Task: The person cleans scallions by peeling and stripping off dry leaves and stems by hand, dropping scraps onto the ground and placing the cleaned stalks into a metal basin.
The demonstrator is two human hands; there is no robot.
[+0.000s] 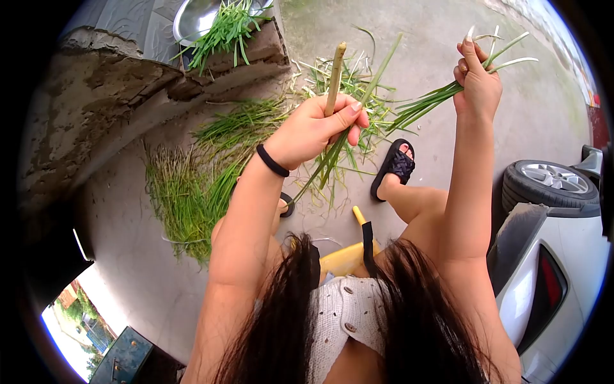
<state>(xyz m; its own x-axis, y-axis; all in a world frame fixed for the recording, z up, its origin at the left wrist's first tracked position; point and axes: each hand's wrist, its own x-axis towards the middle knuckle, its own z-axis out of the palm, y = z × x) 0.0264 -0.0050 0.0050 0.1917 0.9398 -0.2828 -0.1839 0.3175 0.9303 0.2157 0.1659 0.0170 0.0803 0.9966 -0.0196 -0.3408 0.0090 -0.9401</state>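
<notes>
L fingers (355, 107) pinching green stalks (327, 160), brown stick (336, 80) upright btwn them; R fingers (470, 56) closed round stalk bunch (427, 105), white ends above.

My wristband (272, 160) is plain black, my knitted top (331, 320) off-white with small dark specks, the stool (345, 259) yellow, the stalks (435, 105) in my hand green with white ends, the car (569, 256) silvery white
</notes>
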